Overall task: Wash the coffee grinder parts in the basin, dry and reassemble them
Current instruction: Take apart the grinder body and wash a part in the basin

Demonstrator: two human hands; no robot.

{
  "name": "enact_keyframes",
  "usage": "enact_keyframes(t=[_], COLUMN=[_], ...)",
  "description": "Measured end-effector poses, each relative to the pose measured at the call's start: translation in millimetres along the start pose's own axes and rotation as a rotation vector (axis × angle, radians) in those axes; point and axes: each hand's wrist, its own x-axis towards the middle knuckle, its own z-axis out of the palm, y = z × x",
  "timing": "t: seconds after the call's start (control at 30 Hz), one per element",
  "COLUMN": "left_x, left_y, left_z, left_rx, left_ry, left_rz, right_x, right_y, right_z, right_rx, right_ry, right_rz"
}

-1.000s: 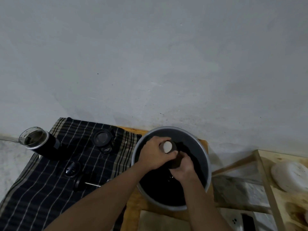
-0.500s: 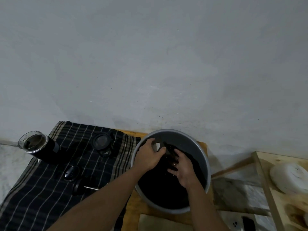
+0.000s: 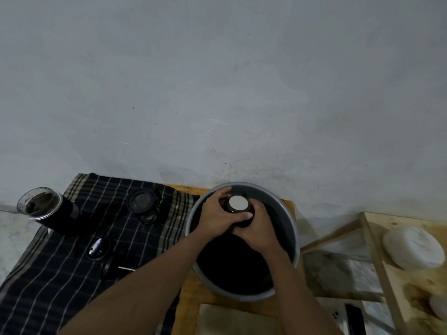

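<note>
Both hands hold a grinder part over the far side of the basin.

The dark round part (image 3: 238,203), with its pale flat top facing up, sits between the two hands. The left hand (image 3: 217,218) curls round it from the left, thumb laid across its near side, and the right hand (image 3: 261,234) cups it from the near right. They are above the dark water in the grey basin (image 3: 289,221) on the wooden bench (image 3: 191,293). On the striped cloth (image 3: 60,286) to the left lie the grinder body (image 3: 48,213), a round lid (image 3: 144,204), an oval piece (image 3: 98,247) and a knob with a pin (image 3: 113,268).

No legible text; white print on black part (image 3: 149,216) unreadable.
</note>
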Motion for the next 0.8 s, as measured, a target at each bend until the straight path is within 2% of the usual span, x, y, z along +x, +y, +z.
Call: enact_keyframes(t=[0.13, 0.27, 0.4, 0.53, 0.67, 0.73, 0.8], left_x=[1.9, -0.8, -3.3, -8.0, -11.8, -14.0, -15.3], left_y=[1.6, -8.4, -10.1, -13.5, -14.9, -16.2, -16.5], left_z=[-2.8, -6.0, -3.5, -0.5, 2.2, 3.1, 3.1], left_rx=[0.003, 0.058, 0.129, 0.128, 0.114, 0.134, 0.143], left_ry=[0.040, -0.041, 0.012, -0.043, 0.016, -0.015, -0.027], left_rz=[0.118, 0.005, 0.064, 0.005, 0.067, 0.035, 0.035], right_x=[-0.5, -5.0, -9.8, -12.2, -14.4, -16.9, -21.5], right_y=[-5.8, 3.0, 1.8, 0.4, 4.0, 2.0, 3.1], right_z=[0.3, 4.4, 5.4, 7.7, 8.4, 7.5, 8.9], right_rx=[-0.028, -0.022, -0.115, -0.082, -0.136, -0.099, -0.114], right_ry=[0.137, 0.004, 0.125, 0.015, 0.128, 0.042, 0.043], right_rz=[-0.058, 0.039, 0.025, 0.055, 0.046, 0.042, 0.036])
